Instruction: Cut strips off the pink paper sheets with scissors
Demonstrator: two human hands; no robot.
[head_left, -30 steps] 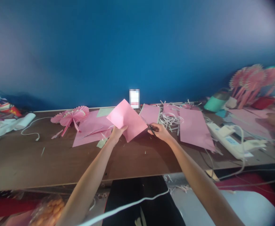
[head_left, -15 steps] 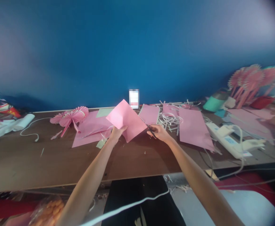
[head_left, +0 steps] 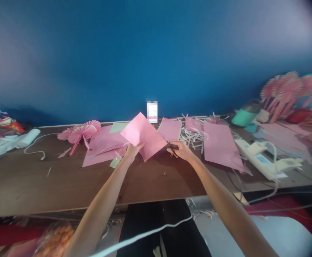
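My left hand (head_left: 132,150) pinches the lower edge of a pink paper sheet (head_left: 143,136) and holds it tilted above the brown table (head_left: 65,182). My right hand (head_left: 180,150) is closed around dark scissors (head_left: 171,146), whose blades meet the sheet's right edge. Both arms reach forward from the table's near edge.
Flat pink sheets (head_left: 220,145) and white paper strips (head_left: 194,135) lie right of the hands. Pink paper fans (head_left: 82,132) lie to the left, more fans (head_left: 286,89) stand at far right. A white power strip with cables (head_left: 262,160) lies right. Clutter (head_left: 3,135) fills the left end.
The scissors have crept slightly further along the sheet's right edge. My hands and the sheet stay almost where they were.
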